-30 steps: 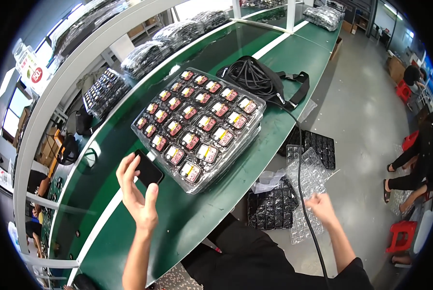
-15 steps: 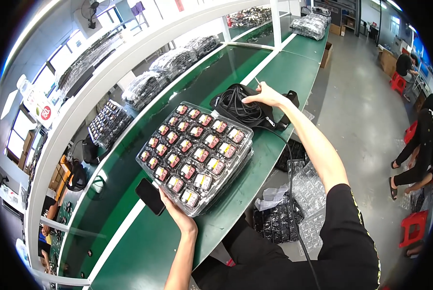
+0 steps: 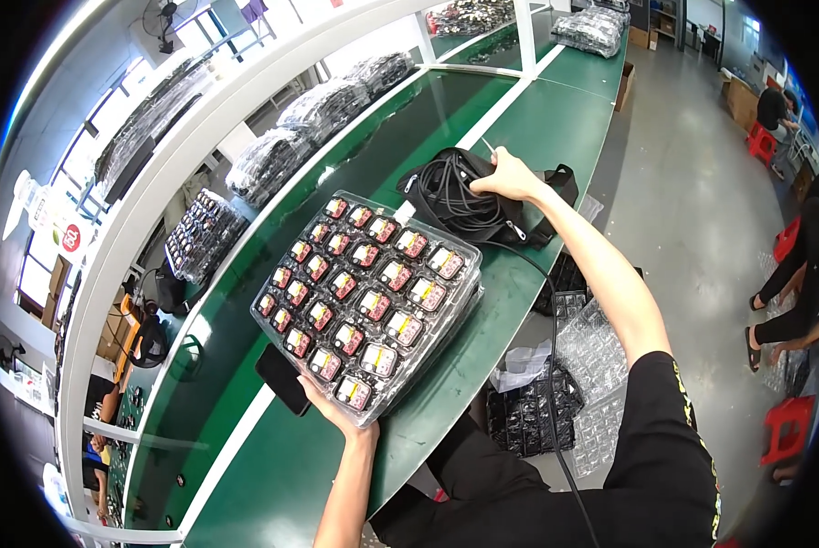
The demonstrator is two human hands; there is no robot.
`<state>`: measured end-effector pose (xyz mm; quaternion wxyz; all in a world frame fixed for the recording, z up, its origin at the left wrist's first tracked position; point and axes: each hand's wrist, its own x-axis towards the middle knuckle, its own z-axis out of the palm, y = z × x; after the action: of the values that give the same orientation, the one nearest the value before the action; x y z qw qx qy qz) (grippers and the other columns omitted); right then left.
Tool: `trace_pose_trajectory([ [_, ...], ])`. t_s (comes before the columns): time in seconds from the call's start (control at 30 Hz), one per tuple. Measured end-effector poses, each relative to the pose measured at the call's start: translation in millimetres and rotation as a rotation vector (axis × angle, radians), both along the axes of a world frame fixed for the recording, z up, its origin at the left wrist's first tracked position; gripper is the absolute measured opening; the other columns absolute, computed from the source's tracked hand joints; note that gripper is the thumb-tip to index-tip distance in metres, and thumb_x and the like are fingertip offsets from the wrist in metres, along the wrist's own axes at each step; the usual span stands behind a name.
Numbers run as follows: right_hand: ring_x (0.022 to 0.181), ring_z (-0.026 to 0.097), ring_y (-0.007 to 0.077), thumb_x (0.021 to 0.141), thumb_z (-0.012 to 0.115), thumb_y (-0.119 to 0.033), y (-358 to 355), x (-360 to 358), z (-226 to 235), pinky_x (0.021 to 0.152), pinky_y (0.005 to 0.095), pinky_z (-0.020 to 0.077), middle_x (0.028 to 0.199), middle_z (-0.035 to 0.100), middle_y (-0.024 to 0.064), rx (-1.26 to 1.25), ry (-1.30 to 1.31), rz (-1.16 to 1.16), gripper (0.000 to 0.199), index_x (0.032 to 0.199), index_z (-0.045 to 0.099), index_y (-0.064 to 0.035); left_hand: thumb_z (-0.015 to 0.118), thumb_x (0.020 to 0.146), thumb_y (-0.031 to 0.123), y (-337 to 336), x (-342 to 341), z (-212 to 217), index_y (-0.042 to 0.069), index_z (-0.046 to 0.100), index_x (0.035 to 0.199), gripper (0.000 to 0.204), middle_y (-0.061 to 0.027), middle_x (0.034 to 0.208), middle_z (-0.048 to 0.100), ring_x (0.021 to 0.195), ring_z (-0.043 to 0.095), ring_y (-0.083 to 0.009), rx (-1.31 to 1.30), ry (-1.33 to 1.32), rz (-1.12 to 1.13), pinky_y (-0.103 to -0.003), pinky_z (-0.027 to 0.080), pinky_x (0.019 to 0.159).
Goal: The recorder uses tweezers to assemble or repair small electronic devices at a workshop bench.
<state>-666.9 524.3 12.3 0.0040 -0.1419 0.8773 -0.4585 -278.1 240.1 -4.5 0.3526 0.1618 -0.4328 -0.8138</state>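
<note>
A stack of clear plastic trays (image 3: 469, 265) lies tilted on the green workbench, its top tray filled with small black devices bearing red, white and yellow labels. My left hand (image 3: 341, 413) grips the near corner of the stack, its fingers partly hidden by the edge. Over the black bag beyond the stack, my right hand (image 3: 512, 175) is closed on a thin, pale stick-like tool (image 3: 488, 145); most of it is hidden in the fist. A coiled black cable (image 3: 455, 196) rests on the black bag (image 3: 528, 233) just beneath that hand.
A black phone (image 3: 282, 378) lies beside the stack. Wrapped bundles (image 3: 272, 166) line the far side of the belt (image 3: 382, 137). Below the bench's right edge are empty clear trays (image 3: 601, 352). A cable hangs past my right arm. People and red stools (image 3: 787, 429) are at the right.
The tray stack and my left hand appear slightly lower and further left in the picture. My right hand stays over the cable with the thin tool, shifted slightly right.
</note>
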Motion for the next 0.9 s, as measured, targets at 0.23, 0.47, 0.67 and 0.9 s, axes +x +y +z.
trace_pose_trajectory([
  [0.23, 0.109, 0.067, 0.0337, 0.065, 0.093, -0.044, 81, 34, -10, 0.099, 0.0388, 0.0541, 0.115, 0.066, 0.0227, -0.016, 0.0, -0.18, 0.089, 0.127, 0.054, 0.0063, 0.04, 0.116, 0.062, -1, 0, -4, 0.014, 0.047, 0.164, 0.068, -0.0083, 0.16, 0.058, 0.143, 0.059, -0.028, 0.015, 0.017, -0.04, -0.047, 0.046, 0.123],
  [0.47, 0.095, 0.069, 0.0201, 0.075, 0.094, -0.021, 159, 97, -35, 0.083, 0.0354, 0.0591, 0.104, 0.064, 0.013, -0.425, -0.146, -0.216, 0.066, 0.116, 0.048, 0.0026, 0.041, 0.116, 0.059, -8, -3, -9, 0.013, 0.049, 0.162, 0.066, -0.0081, 0.158, 0.06, 0.141, 0.061, -0.0282, 0.01, 0.029, -0.014, -0.046, 0.048, 0.121],
  [0.67, 0.089, 0.074, 0.0205, 0.082, 0.088, -0.007, 146, 149, -22, 0.077, 0.0335, 0.0635, 0.103, 0.07, 0.0183, -0.529, -0.12, -0.28, 0.057, 0.114, 0.041, 0.0014, 0.039, 0.118, 0.057, -14, -6, -7, 0.01, 0.045, 0.164, 0.066, -0.0097, 0.16, 0.058, 0.143, 0.06, -0.0278, -0.088, 0.054, -0.095, -0.046, 0.048, 0.122],
  [0.9, 0.092, 0.078, 0.0235, 0.091, 0.078, 0.002, 139, 194, -34, 0.079, 0.0365, 0.0652, 0.105, 0.075, 0.0209, -0.821, -0.189, -0.251, 0.043, 0.113, 0.041, -0.001, 0.037, 0.118, 0.057, -20, -10, -10, 0.014, 0.039, 0.168, 0.067, -0.0084, 0.165, 0.052, 0.148, 0.055, -0.0268, -0.102, 0.075, -0.137, -0.046, 0.046, 0.125],
])
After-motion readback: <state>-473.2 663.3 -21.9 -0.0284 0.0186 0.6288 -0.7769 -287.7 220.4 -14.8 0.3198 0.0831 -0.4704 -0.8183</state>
